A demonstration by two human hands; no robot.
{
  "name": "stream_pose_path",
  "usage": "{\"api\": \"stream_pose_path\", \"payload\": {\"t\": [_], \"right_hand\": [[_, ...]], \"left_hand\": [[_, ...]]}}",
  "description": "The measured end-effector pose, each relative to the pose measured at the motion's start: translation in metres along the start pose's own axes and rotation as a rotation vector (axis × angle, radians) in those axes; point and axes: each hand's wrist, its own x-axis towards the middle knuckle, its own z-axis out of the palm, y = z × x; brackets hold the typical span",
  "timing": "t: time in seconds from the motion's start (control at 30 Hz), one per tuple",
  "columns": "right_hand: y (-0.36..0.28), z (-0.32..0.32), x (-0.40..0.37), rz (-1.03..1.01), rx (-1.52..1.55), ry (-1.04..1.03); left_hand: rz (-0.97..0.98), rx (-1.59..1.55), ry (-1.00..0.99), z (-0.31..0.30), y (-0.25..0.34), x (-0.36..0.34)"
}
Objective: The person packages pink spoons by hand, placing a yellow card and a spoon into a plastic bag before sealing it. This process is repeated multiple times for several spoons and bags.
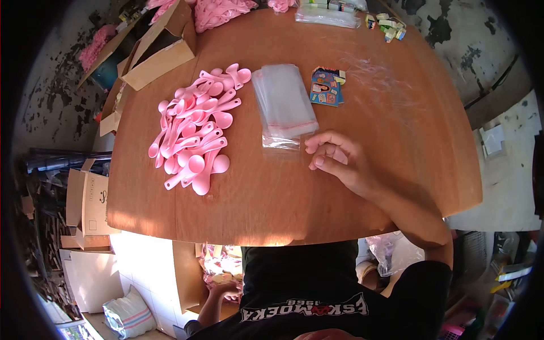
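Observation:
My right hand (337, 156) hovers at the lower right corner of a stack of clear plastic bags (283, 99). Its fingers are loosely curled, thumb apart from the index finger, and I see nothing in them. Below the table edge, my left hand (226, 290) is at an open carton (188, 277) of pink packed items (220, 263); its fingers are too small and partly hidden to read. A heap of pink plastic measuring spoons (195, 127) lies left of the bags. Just right of the bags are small printed blue cards (326, 88).
Cardboard boxes (161, 54) stand at the table's far left edge, beside a bag of pink pieces (224, 12). More clear bags (326, 16) and small yellow-green boxes (391, 27) lie at the far edge. A white sack (129, 314) sits on the floor at left.

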Motion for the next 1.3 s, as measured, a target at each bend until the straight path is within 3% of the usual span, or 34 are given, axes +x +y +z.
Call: {"api": "stream_pose_path", "payload": {"t": [0.1, 0.27, 1.3], "right_hand": [[0.006, -0.002, 0.001, -0.013, 0.006, -0.015], [0.007, -0.002, 0.004, -0.025, -0.001, -0.051], [0.013, -0.004, 0.005, -0.021, 0.086, -0.044]], "left_hand": [[-0.075, -0.236, 0.015, 0.047, 0.003, -0.009], [-0.088, -0.375, 0.099, 0.051, 0.018, -0.015], [-0.1, -0.455, 0.158, 0.016, 0.043, -0.019]]}}
